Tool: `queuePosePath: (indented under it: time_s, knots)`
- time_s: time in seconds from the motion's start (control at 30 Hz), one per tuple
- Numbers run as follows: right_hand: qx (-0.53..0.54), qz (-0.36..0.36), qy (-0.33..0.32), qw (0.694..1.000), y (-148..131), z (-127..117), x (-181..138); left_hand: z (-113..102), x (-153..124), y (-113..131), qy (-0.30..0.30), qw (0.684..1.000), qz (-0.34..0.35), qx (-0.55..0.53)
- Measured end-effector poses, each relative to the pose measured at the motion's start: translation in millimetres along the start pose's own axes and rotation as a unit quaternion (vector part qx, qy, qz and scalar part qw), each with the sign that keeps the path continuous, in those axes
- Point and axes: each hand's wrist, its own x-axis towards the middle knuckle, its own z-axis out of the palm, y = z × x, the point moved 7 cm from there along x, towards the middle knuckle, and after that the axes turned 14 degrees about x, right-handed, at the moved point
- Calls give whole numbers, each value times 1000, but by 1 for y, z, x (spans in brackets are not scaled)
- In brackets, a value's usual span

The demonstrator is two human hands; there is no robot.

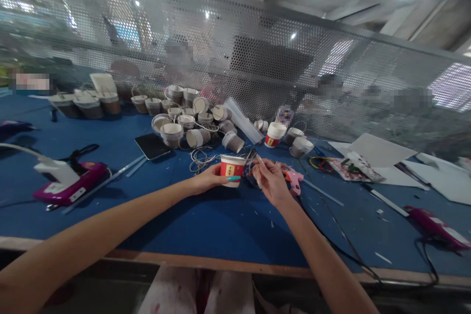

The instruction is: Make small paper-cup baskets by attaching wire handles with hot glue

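My left hand (208, 179) is wrapped round a red and white paper cup (231, 169), held upright just over the blue tabletop. To the right of the cup, my right hand (270, 180) has its fingers pinched together; whatever lies between them is too small to make out. A pink glue gun (294, 179) lies right beside that hand, partly hidden by it. Behind the cup is a loose tangle of thin grey-brown cord (202, 158). Farther back stands a stack of red and white paper cups (274, 134).
Many cord-wrapped cups (171, 133) are heaped at the back. A black phone (152, 146) lies on the left. Purple power strips stand on the left (69, 189) and right (436, 225). Clear glue sticks (324, 191) and white sheets (382, 149) lie rightward. A perforated metal screen (213, 68) rises behind.
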Motion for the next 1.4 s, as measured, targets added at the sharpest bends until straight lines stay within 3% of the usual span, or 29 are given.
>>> queuePosePath:
  time_s: [0.4, 1.0, 1.1, 1.17, 1.27, 1.33, 1.4]
  knots:
    - [-13, 34, 5, 999, 8, -5, 1, -1, 0, -1, -26, 999, 10, -41]
    - [-32, 44, 11, 998, 11, -3, 1, 5, -6, 4, -70, 997, 25, -6]
    - [-51, 44, 42, 997, 15, -9, 2, 5, -5, 4, -66, 998, 19, -6]
    - [-74, 8, 106, 992, 12, -21, 3, 5, -4, 3, -56, 998, 12, -9]
    - [-158, -118, 215, 957, -8, -41, -1, 2, -3, 1, -30, 999, 1, -24]
    - [-208, -195, 242, 927, -23, -45, -6, 1, -2, 1, -17, 999, -3, -33]
    - [-225, -242, 225, 917, -32, -39, -11, 0, -2, 0, -6, 999, -8, -34]
